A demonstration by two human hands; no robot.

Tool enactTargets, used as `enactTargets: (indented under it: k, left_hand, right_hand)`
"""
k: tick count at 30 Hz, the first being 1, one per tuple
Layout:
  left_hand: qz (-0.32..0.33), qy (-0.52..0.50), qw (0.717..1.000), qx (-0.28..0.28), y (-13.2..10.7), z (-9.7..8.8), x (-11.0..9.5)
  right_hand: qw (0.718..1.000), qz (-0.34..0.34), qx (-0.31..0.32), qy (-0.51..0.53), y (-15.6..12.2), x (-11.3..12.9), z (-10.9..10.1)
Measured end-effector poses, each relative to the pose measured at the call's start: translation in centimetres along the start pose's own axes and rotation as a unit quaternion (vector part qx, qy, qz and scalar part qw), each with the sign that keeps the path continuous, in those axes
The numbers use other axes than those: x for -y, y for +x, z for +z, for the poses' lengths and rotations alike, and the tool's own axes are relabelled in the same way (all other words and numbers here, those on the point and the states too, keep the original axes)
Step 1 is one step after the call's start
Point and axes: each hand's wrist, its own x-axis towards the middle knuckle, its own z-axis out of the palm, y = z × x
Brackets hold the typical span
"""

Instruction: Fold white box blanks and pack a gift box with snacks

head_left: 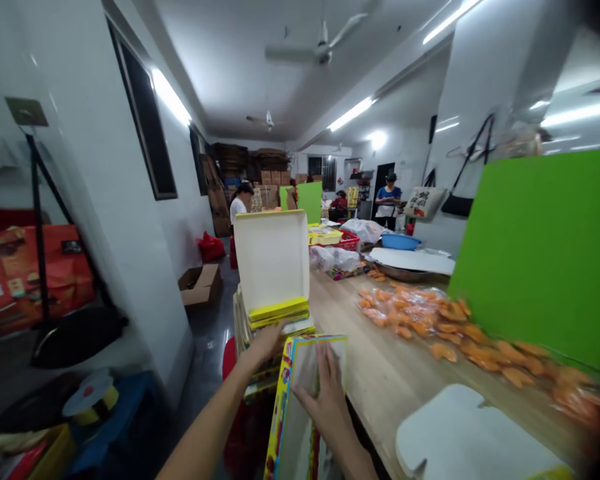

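A printed yellow cardboard box (279,407) with a white inside lies tilted in front of me at the table's edge. My right hand (329,398) rests inside it, fingers stretched out and thumb apart, holding nothing. My left hand (270,341) is just beyond the box's far left corner, beside a stack of flat yellow-edged cartons (257,387). Its fingers are partly stretched out and blurred; their tips are close to the stack, and I cannot tell whether they touch it. On top of that stack a carton with its white lid (274,260) stands open.
Wrapped orange pieces (420,313) spread over the wooden table (353,333) at right, before a green board (540,260). White card sheets (460,433) lie near me. Farther back are a blue basin (401,241), a red basket (349,241) and several people. An open carton (200,285) stands on the floor.
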Motion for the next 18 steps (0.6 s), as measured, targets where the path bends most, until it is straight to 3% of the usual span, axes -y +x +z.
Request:
enactTargets:
  k: [4, 6, 8, 13, 16, 18]
  left_hand:
    - [0.002, 0.029, 1.000, 0.002, 0.2, 3.2, 0.5]
    - [-0.003, 0.048, 0.999, -0.001, 0.3, 4.0, 0.7]
    - [-0.013, 0.059, 0.998, -0.004, 0.6, 4.1, 0.9]
    - [-0.023, 0.016, 0.999, 0.021, 1.2, 3.6, 1.4]
    - [-0.034, 0.005, 0.999, 0.024, 1.4, 3.6, 1.2]
    - [-0.052, 0.008, 0.998, 0.023, 1.6, 3.7, 0.7]
  right_hand:
    - [0.995, 0.089, 0.045, 0.030, -3.2, -4.6, 5.4]
    - [0.994, 0.096, 0.046, 0.034, -4.0, -5.7, 6.6]
    - [0.994, 0.088, 0.059, 0.038, -3.7, -5.7, 6.3]
    - [0.994, 0.050, 0.087, 0.051, -1.1, -1.9, 3.6]
    - [0.995, -0.013, 0.104, -0.001, -0.9, 1.2, 4.3]
    - [0.997, -0.024, 0.059, -0.047, -1.3, 2.6, 5.8]
